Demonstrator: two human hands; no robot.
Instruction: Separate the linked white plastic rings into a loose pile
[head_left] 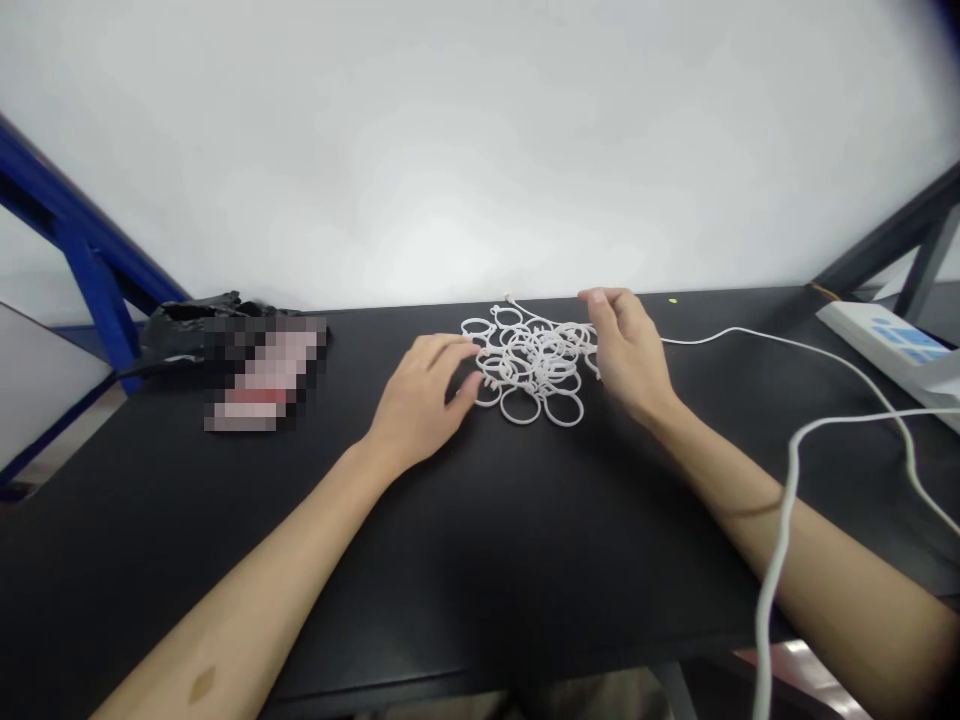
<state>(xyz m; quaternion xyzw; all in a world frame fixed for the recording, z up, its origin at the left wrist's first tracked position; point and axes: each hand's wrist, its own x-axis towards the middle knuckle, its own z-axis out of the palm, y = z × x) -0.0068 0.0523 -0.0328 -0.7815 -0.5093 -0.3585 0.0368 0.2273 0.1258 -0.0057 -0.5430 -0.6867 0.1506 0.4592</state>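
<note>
A heap of several white plastic rings (534,368) lies on the black table (420,540), towards its far edge. My left hand (424,398) rests palm down at the left of the heap, fingers curled and touching the nearest rings. My right hand (628,352) stands on its edge at the right of the heap, fingers bent in towards the rings; whether it grips one is hidden.
A thin white cord (757,338) runs from the heap to the right. A thicker white cable (780,540) crosses my right forearm. A white device (892,345) sits at the right edge. A black bag (196,315) and a blurred-out item (262,375) lie at the left.
</note>
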